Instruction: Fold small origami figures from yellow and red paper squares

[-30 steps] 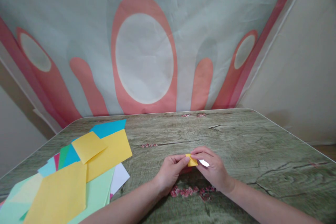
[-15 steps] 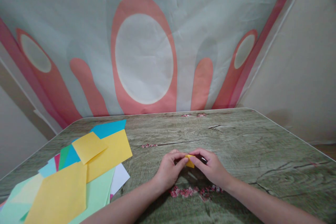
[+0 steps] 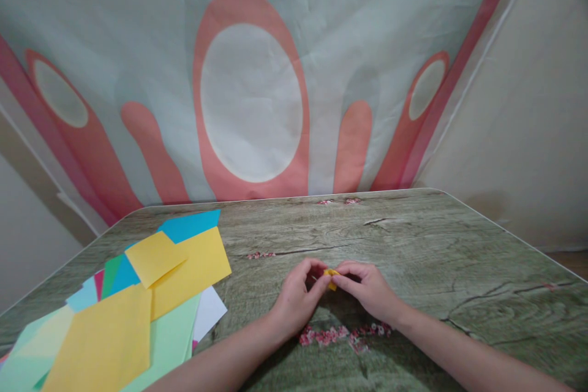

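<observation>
Between my two hands is a small piece of folded yellow paper [image 3: 331, 285], held just above the wood-patterned table [image 3: 404, 245]. My left hand [image 3: 301, 294] pinches its left side with thumb and fingers. From the right, my right hand [image 3: 367, 288] pinches the other side, thumb and index finger close together. The fingertips cover much of the paper, so its exact folded shape is hard to make out.
Loose coloured sheets overlap on the table's left side, with a large yellow sheet [image 3: 103, 337], a smaller yellow sheet [image 3: 156, 257], a blue sheet [image 3: 193, 225], a light green sheet [image 3: 177, 334] and a white sheet [image 3: 210, 312]. A printed cloth [image 3: 252, 98] hangs behind the table.
The fingers have shifted on the yellow paper and less of it shows below them. My right thumb and fingers have drawn closer together. The sheets on the left stay put.
</observation>
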